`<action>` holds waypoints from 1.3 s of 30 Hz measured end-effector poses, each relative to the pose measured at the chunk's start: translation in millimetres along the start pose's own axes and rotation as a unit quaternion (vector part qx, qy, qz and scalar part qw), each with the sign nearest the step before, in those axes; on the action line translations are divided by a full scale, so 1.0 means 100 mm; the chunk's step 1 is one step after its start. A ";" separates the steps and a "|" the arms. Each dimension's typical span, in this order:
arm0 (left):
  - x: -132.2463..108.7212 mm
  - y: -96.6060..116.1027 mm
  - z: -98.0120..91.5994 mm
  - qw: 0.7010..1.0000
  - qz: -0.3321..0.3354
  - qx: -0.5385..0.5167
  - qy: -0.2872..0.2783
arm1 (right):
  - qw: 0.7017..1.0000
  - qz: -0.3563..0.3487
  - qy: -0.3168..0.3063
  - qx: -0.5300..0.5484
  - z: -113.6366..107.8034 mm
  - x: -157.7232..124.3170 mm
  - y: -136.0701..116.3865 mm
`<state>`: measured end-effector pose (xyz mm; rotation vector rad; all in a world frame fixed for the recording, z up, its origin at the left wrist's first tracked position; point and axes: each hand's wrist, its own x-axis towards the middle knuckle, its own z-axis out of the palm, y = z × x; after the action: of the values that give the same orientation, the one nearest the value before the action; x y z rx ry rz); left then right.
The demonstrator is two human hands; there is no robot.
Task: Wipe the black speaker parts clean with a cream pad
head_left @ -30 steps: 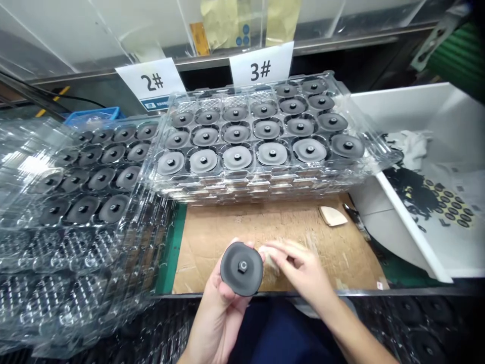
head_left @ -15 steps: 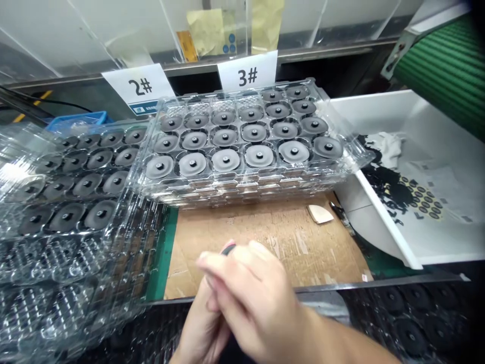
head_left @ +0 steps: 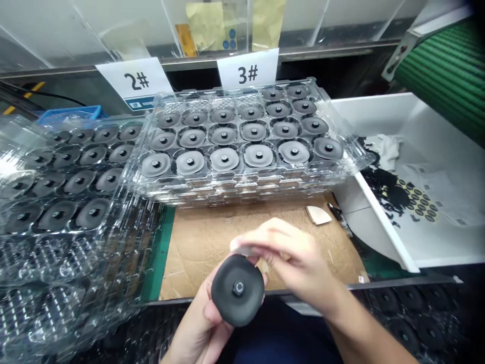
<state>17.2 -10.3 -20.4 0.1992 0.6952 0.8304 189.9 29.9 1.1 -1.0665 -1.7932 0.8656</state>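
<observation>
The person's left hand cradled a dark grey rubber-like disc with a small metal hex nut at its centre, and the fingers curled up around the disc's edge in a firm grasp, with the nut side tilted toward the camera. The disc was held low over the front edge of the bench, just in front of a brown cardboard sheet laid on a green mat. The right hand was just above and behind the disc, its thumb and fingers pinched on a small pale wad, perhaps cloth, though it was too small to tell. Beyond the cardboard stood a stack of clear plastic trays, with rows of matching discs seated in its pockets, and a second clear stack lay to the left, also holding discs. Paper cards marked "2#" and "3#" stood behind them. A beige pad lay on the cardboard near a white bin, which held a printed sheet and scattered black pieces.
</observation>
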 end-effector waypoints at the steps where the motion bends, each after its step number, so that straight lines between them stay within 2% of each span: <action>1: 0.00 0.01 -0.01 1.000 -0.006 -0.013 -0.011 | 0.998 0.062 0.028 -0.001 0.00 -0.03 0.08; 3: -0.01 0.02 -0.03 0.999 -0.015 -0.040 -0.027 | 0.984 0.164 0.064 -0.008 0.00 -0.18 0.23; 5: -0.02 0.03 -0.06 0.998 -0.018 -0.055 -0.030 | 0.970 0.236 0.050 0.015 0.04 -0.39 0.35; 8: 0.00 0.03 -0.07 0.998 -0.017 -0.059 -0.023 | 0.952 0.297 0.011 0.067 0.12 -0.68 0.44; 10: 0.03 0.02 -0.06 0.999 -0.007 -0.049 -0.008 | 0.947 0.316 0.019 0.064 0.13 -0.77 0.40; 13: 0.07 -0.01 0.01 0.999 0.030 -0.016 0.026 | 0.955 0.282 0.087 0.010 0.10 -0.69 0.16; 15: 0.09 -0.02 0.07 0.997 0.064 0.007 0.053 | 0.973 0.193 0.127 -0.024 0.08 -0.53 -0.06; 17: 0.09 -0.03 0.12 0.993 0.085 0.015 0.079 | 0.990 0.062 0.117 -0.048 0.08 -0.38 -0.25; 19: 0.08 -0.03 0.15 0.988 0.108 0.022 0.111 | 0.996 -0.026 0.058 -0.057 0.09 -0.28 -0.36; 20: 0.07 -0.02 0.16 0.984 0.121 0.029 0.130 | 0.997 -0.026 0.018 -0.063 0.09 -0.26 -0.38; 22: 0.05 -0.03 0.16 0.975 0.152 0.042 0.158 | 0.995 0.033 -0.045 -0.080 0.05 -0.27 -0.39; 24: 0.04 -0.05 0.15 0.971 0.170 0.041 0.161 | 0.991 0.082 -0.049 -0.093 0.00 -0.29 -0.39; 27: 0.07 -0.08 0.15 0.975 0.183 0.030 0.126 | 0.998 0.029 -0.012 -0.057 -0.01 -0.27 -0.41; 29: 0.10 -0.08 0.13 0.976 0.192 0.032 0.096 | 0.999 0.021 -0.028 -0.020 0.00 -0.25 -0.39; 33: 0.11 -0.02 0.06 0.971 0.217 0.037 0.093 | 0.981 0.158 -0.105 0.048 0.00 -0.38 -0.15; 36: 0.09 0.03 0.04 0.967 0.229 0.041 0.100 | 0.968 0.235 -0.073 0.056 0.02 -0.60 0.06; 39: 0.09 0.02 0.08 0.969 0.225 0.050 0.092 | 0.970 0.238 -0.016 0.049 0.02 -0.71 0.10</action>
<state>25.0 -1.7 -17.9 0.3830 0.8834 1.2596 210.2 -30.7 -30.8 -1.4525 -1.5217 1.2472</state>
